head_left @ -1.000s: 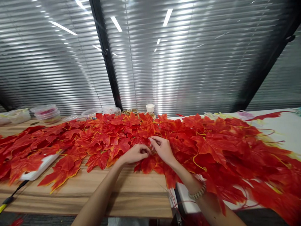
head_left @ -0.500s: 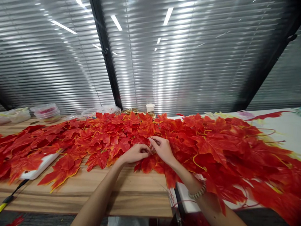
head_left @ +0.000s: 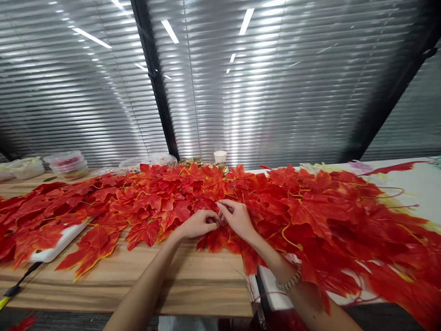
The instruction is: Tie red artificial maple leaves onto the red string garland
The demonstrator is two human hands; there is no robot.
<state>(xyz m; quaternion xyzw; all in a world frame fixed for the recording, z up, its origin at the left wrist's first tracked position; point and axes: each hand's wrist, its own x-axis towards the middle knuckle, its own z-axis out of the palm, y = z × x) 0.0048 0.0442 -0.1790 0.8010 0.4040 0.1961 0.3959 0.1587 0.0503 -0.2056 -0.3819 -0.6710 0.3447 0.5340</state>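
Red artificial maple leaves with yellow edges lie in a long heap across the wooden table. Near its front middle, my left hand and my right hand meet over the leaves, fingertips almost touching. Both hands have their fingers bent and pinched together. Whatever is between the fingertips is too small and too hidden to make out. A beaded bracelet is on my right wrist.
A white power strip with a black and yellow cable lies at the left, partly under leaves. Clear plastic containers and a white paper cup stand at the back, before window blinds. Green and yellow pieces lie at the right on a white surface.
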